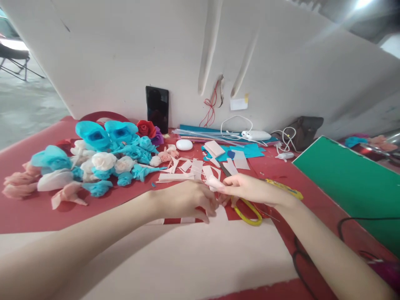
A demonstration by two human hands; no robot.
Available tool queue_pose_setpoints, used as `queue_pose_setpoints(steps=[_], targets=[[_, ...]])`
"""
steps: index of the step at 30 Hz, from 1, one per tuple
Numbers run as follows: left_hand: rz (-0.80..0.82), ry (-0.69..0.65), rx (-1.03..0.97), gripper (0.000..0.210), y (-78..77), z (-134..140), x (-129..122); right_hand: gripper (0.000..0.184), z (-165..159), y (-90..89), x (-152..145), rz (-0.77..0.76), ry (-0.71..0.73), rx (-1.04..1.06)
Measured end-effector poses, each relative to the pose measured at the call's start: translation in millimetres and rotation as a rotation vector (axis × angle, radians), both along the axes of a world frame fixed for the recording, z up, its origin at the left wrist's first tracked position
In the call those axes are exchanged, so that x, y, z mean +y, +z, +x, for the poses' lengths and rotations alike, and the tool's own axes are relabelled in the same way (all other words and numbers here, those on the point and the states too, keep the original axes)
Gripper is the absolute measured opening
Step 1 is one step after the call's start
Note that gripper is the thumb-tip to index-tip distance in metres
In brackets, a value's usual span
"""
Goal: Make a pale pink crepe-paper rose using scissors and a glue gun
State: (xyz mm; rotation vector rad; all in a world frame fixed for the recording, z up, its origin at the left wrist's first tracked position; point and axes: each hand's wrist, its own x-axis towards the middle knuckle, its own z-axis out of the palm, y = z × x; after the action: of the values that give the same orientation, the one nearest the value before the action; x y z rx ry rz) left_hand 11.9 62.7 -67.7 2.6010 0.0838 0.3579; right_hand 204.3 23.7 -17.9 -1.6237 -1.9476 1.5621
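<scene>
My right hand pinches a small rolled piece of pale pink crepe paper between thumb and fingers. Close beside it, my left hand is closed with curled fingers; whatever they grip is hidden. A pair of scissors with yellow handles lies partly under my right hand, its dark blade pointing away. Pale pink paper scraps are scattered just beyond both hands. A large pale pink sheet spreads across the table in front of me, under my forearms.
Handmade blue, white and pink flowers crowd the left side of the red table. A phone leans on the wall. Right of my hands are a yellow utility knife, a green board and black cables.
</scene>
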Motion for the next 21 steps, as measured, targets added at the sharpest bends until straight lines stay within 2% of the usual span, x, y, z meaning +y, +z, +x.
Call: queue_pose_setpoints(steps=[11,21], targets=[[-0.012,-0.035,-0.057,0.019,-7.4,1.3,4.3,0.043,1.5,-9.6,5.6,-0.054,-0.054,0.101],[-0.078,-0.007,-0.075,0.021,-9.2,1.5,6.0,0.040,4.9,-15.9,11.5,0.039,-0.118,0.094]])
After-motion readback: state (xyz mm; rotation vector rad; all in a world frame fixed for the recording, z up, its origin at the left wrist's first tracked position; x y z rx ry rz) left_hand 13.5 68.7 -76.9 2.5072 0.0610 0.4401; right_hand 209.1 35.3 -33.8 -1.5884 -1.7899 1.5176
